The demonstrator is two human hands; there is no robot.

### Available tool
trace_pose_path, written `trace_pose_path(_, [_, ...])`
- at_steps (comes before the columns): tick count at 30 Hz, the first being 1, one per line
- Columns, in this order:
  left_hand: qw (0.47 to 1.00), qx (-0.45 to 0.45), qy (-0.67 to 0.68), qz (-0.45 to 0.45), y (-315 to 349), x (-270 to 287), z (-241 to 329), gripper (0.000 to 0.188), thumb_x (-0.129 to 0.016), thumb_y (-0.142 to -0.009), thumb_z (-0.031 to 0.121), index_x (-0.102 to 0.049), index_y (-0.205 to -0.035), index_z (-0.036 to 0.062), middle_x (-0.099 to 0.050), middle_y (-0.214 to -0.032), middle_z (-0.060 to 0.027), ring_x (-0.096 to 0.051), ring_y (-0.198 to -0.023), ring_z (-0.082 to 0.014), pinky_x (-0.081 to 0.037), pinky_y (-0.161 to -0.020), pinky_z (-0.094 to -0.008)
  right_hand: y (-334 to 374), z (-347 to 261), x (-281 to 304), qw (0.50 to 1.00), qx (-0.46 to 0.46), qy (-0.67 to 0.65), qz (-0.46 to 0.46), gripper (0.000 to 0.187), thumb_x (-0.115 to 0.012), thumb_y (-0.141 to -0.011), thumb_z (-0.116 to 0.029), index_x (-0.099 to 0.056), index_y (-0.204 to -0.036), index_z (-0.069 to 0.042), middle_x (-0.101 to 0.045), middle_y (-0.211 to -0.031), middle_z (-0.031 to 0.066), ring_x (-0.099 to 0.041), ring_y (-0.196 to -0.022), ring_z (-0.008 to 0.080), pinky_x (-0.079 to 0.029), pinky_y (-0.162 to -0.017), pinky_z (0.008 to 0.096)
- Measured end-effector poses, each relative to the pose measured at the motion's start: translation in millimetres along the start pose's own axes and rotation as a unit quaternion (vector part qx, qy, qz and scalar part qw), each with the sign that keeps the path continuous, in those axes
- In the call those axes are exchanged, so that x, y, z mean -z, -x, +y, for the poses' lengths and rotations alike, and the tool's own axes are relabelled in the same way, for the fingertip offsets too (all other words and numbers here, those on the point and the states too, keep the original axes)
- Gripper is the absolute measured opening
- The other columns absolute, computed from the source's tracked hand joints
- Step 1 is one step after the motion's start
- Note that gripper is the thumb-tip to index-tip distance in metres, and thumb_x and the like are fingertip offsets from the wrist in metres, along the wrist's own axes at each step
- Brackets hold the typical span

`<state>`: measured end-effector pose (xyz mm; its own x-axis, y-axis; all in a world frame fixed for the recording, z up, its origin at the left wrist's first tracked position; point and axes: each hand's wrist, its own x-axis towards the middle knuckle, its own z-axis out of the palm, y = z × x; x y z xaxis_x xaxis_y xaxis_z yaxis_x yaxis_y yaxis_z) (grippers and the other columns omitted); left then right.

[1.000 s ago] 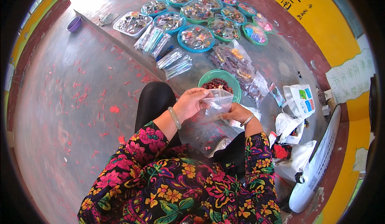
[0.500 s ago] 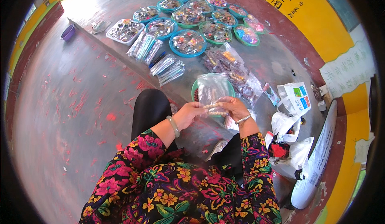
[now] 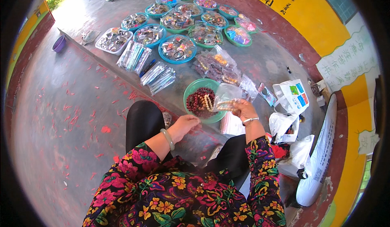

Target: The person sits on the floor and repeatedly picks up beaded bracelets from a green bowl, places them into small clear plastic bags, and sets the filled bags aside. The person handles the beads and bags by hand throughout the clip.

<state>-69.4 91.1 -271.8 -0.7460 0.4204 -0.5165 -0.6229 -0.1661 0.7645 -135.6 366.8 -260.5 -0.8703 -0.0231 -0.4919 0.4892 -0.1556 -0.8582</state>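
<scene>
My right hand (image 3: 245,111) pinches a clear plastic bag (image 3: 226,92) with pale beads inside, holding it over the right side of a green bowl (image 3: 188,89). In that bowl lie dark red bead strings (image 3: 198,98) and a pale beaded string (image 3: 208,102); the bag hides part of its right side. My left hand (image 3: 185,127) is just below the bowl's near rim, apart from the bag. Its fingers are pressed together, and whatever may be between them is too small to make out.
Beyond the bowl lie bagged bead strings (image 3: 215,66) and bundles of slim packets (image 3: 158,77). Several bowls of packaged small goods (image 3: 177,50) cover the floor farther back. White bags (image 3: 291,97) stand at right, beside a long white sack (image 3: 319,166). A purple basin (image 3: 59,44) sits far left.
My left hand has let go of the plastic bag and dropped lower left. My right hand has shifted right with the bag, uncovering the beads in the green bowl.
</scene>
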Motion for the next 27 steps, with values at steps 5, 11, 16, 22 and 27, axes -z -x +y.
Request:
trace_pose_path(5, [0.999,0.002,-0.04,-0.013,-3.8,-0.4,-5.3,0.018,-0.051,-0.085,0.017,-0.058,-0.094,0.0025,-0.062,-0.084,-0.0058,-0.053,-0.067,-0.0094,-0.04,-0.055,-0.0218,-45.5,-14.7,55.7,0.994,0.076,-0.057,0.055,0.016,-0.06,-0.077,-0.006,-0.057,-0.093,-0.005,-0.062,-0.081,0.0045,-0.06,-0.065,0.0143,-0.049,-0.05,0.025])
trace_pose_path(11, [0.997,0.008,-0.068,-0.02,-15.5,0.4,-14.0,0.019,-0.051,-0.086,0.019,-0.058,-0.095,0.0028,-0.062,-0.087,-0.0058,-0.057,-0.078,-0.0118,-0.043,-0.061,-0.0228,-99.4,-6.3,97.1,0.979,0.063,-0.077,0.176,0.016,-0.056,-0.078,-0.007,-0.055,-0.094,-0.005,-0.06,-0.087,0.0081,-0.06,-0.069,0.0199,-0.05,-0.053,0.0293])
trace_pose_path(16, [0.996,0.008,-0.08,-0.026,-9.4,-4.3,-7.2,0.02,-0.05,-0.086,0.02,-0.057,-0.095,0.0028,-0.062,-0.087,-0.0058,-0.058,-0.082,-0.0129,-0.044,-0.062,-0.0242,-111.7,44.1,112.3,0.94,-0.151,-0.08,0.296,0.022,-0.054,-0.079,-0.007,-0.052,-0.099,0.0,-0.06,-0.086,0.017,-0.062,-0.076,0.0277,-0.051,-0.057,0.0351])
trace_pose_path(22, [0.994,0.011,-0.11,-0.025,-3.6,-8.4,-3.6,0.02,-0.05,-0.086,0.019,-0.056,-0.096,0.0029,-0.062,-0.088,-0.0064,-0.058,-0.081,-0.0128,-0.044,-0.062,-0.0243,-75.4,86.0,119.0,0.972,-0.123,0.054,0.192,0.02,-0.052,-0.079,-0.008,-0.054,-0.098,-0.001,-0.061,-0.08,0.0127,-0.062,-0.067,0.0218,-0.052,-0.057,0.0319])
trace_pose_path(27, [0.995,0.002,-0.1,-0.021,-9.2,-6.6,-11.0,0.02,-0.05,-0.086,0.02,-0.057,-0.096,0.0032,-0.062,-0.087,-0.0053,-0.058,-0.08,-0.0123,-0.044,-0.062,-0.0236,-57.1,124.2,125.1,0.969,-0.104,0.13,0.183,0.012,-0.052,-0.079,-0.008,-0.06,-0.086,-0.004,-0.062,-0.071,0.0072,-0.061,-0.059,0.0156,-0.05,-0.051,0.0272])
